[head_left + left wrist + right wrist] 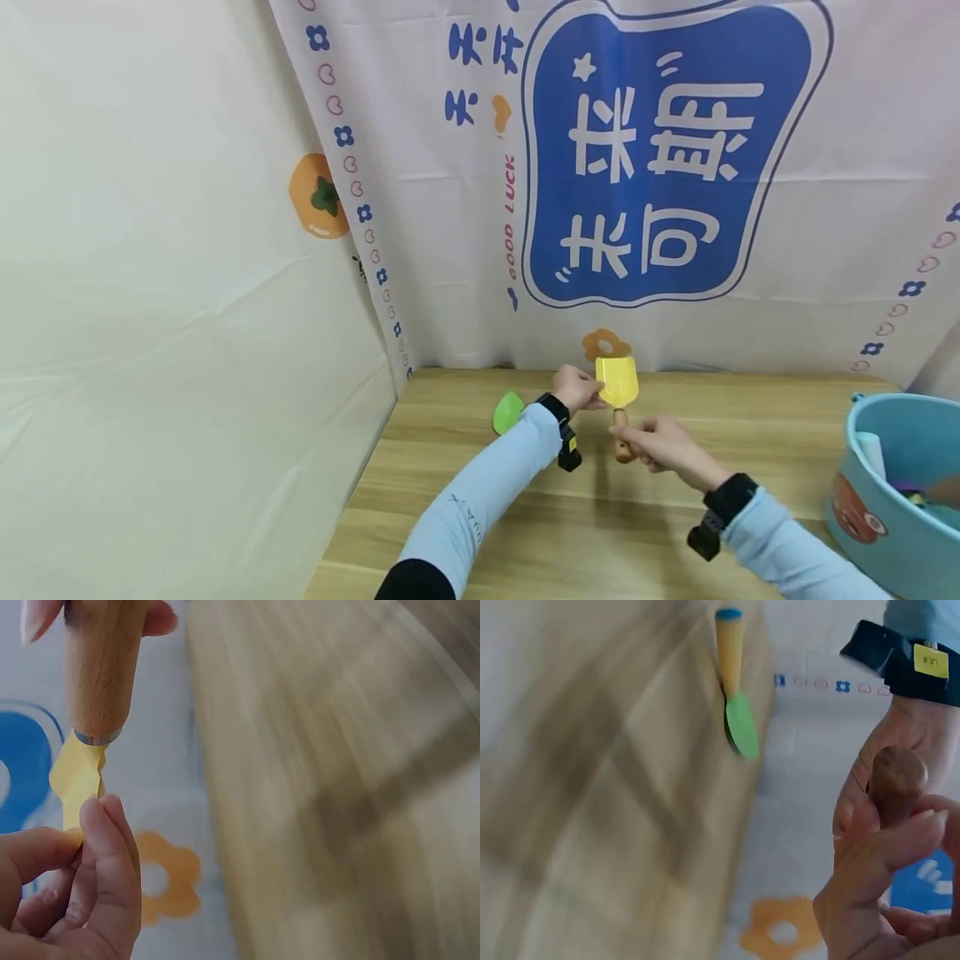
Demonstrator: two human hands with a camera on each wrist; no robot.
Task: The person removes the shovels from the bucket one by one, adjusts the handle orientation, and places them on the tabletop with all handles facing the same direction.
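Note:
A toy shovel with a yellow blade [617, 381] and a wooden handle [105, 667] is held up over the table, blade pointing away. My right hand [663, 446] grips the handle between thumb and fingers; the handle's rounded end [898, 776] pokes out in the right wrist view. With thumb and fingertips, my left hand [576, 390] pinches the edge of the yellow blade. A second small shovel with a green blade [742, 727] and a wooden handle [730, 652] tipped in blue lies on the table, partly hidden behind the left forearm in the head view.
At the right stands a light blue bucket [862, 533] with several things inside, among them a light blue piece [872, 454]. The wooden table [720, 396] ends at a printed white cloth [450, 317] hanging behind it. Another pale cloth [187, 375] hangs along the left.

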